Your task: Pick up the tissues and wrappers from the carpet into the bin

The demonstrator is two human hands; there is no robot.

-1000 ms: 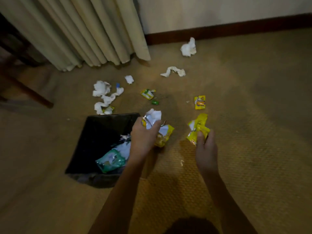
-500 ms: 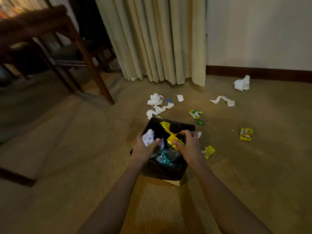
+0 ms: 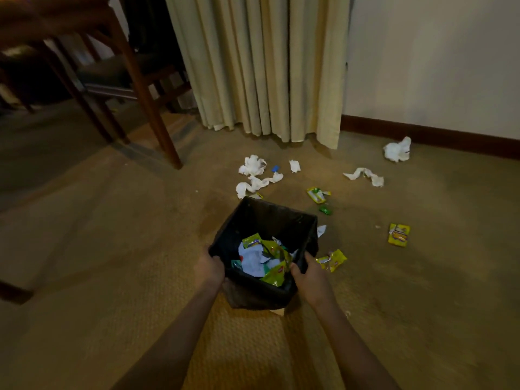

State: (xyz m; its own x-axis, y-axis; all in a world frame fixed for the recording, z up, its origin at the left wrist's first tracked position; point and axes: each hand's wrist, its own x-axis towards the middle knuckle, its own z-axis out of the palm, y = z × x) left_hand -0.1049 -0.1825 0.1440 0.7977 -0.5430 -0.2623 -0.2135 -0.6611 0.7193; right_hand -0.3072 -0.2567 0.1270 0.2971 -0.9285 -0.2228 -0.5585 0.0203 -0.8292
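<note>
On the carpet (image 3: 112, 263), my left hand (image 3: 209, 270) and right hand (image 3: 308, 275) grasp the bin (image 3: 267, 218) by opposite rims, likely to shift it nearer the remaining tissues (image 3: 253, 166).

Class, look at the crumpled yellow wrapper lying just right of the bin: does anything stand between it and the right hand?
Nothing visible does. The yellow wrapper lies on bare carpet just beyond the right hand, which grips the bin rim.
</note>
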